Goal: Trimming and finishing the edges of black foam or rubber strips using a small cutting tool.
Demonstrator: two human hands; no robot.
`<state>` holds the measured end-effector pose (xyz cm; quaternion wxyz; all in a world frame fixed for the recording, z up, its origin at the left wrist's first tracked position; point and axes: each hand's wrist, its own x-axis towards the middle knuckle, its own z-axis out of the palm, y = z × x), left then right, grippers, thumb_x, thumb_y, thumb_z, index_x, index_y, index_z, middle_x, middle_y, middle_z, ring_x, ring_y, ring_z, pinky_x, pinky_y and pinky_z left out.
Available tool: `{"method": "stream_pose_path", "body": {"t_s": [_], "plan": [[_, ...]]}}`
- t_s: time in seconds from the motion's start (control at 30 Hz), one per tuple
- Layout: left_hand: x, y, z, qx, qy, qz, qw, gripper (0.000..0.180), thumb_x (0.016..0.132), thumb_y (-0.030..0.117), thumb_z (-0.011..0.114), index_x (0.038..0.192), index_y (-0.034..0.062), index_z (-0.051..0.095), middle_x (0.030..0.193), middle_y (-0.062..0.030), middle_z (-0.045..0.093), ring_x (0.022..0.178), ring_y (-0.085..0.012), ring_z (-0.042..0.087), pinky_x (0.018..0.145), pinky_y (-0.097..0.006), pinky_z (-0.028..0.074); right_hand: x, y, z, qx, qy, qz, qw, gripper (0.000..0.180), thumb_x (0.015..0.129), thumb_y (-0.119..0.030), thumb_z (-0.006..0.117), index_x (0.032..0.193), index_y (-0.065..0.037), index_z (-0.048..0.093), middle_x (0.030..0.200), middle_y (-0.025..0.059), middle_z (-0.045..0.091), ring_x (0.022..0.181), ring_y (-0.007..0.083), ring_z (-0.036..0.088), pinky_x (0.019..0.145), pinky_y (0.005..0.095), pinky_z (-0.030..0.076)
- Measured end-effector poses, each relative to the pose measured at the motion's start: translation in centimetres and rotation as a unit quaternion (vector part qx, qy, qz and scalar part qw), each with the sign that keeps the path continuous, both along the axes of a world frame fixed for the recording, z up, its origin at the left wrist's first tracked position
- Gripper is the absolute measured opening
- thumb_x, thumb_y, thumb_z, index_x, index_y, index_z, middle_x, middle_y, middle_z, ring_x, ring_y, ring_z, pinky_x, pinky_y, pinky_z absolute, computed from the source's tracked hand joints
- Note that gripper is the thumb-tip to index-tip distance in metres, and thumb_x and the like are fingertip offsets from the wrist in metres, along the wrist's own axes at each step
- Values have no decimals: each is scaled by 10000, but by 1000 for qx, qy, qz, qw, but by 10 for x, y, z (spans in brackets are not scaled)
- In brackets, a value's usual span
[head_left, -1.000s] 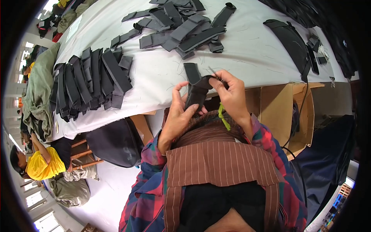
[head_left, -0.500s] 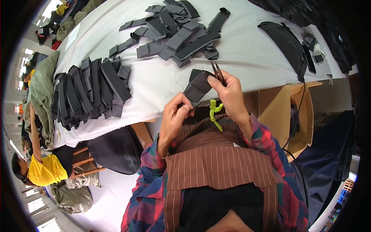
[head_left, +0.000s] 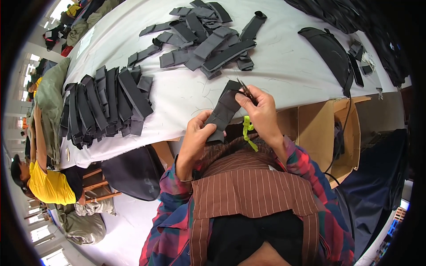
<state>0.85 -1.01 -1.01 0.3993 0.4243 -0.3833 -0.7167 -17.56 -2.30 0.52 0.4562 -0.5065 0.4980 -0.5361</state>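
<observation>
Between my hands, a dark grey fabric strip (head_left: pixel 225 107) is held at a slant above the table's near edge. My left hand (head_left: pixel 198 131) pinches its lower end, thumb on top. At the upper end, my right hand (head_left: pixel 259 106) grips small dark thread snips (head_left: pixel 246 90), their blades pointing up and left; its thumb and fingers also seem to press the strip's edge. A bright yellow-green ribbon (head_left: pixel 247 133) hangs just below my right hand, and I cannot tell what its upper end is tied to.
A row of dark strips (head_left: pixel 106 102) lies at the left of the white-covered table (head_left: pixel 284 66). A loose heap of strips (head_left: pixel 199 40) lies farther back. At right are a black curved fabric piece (head_left: pixel 326 55), a phone (head_left: pixel 356 71) and a cardboard box (head_left: pixel 315 126). A person in yellow (head_left: pixel 51 186) works at far left.
The strip has turned and straightened out, showing more of its length. My left thumb now lies flat on its lower end. The snips have shifted slightly left and down.
</observation>
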Motion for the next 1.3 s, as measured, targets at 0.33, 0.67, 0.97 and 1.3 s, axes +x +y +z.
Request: {"method": "stream_pose_path", "body": {"t_s": [0.33, 0.67, 0.97, 1.3], "plan": [[-2, 2, 16, -277, 21, -82, 957, 210, 820, 56, 548, 1011, -27, 582, 1273, -126, 466, 1202, -194, 436, 1016, -317, 303, -17, -9, 12, 123, -223, 87, 963, 116, 886, -165, 630, 872, -54, 603, 642, -79, 462, 518, 6, 334, 458, 198, 267], [5, 4, 6, -114, 58, -8, 992, 319, 863, 85, 586, 1164, -2, 523, 1054, -31, 590, 977, -98, 537, 876, -234, 415, -27, 0, 16, -16, 86, 60, 994, 294, 882, -110, 624, 1159, -20, 584, 772, -13, 552, 775, 72, 511, 753, 232, 421], [6, 1, 6, -71, 48, 6, 996, 322, 839, 64, 552, 1152, -8, 536, 1013, -29, 601, 900, -84, 554, 811, -220, 441, -22, 9, 22, -87, 228, 95, 965, 113, 818, -159, 658, 909, -93, 672, 789, 69, 665, 683, 223, 627, 596, 307, 466], [10, 3, 2, -38, 73, -13, 997, 335, 825, 70, 586, 1150, -3, 548, 1011, -39, 617, 902, -95, 567, 818, -220, 442, -25, 11, 27, -136, 298, 96, 940, 109, 781, -86, 684, 884, -49, 687, 789, 97, 668, 719, 205, 641, 649, 295, 481]]}}
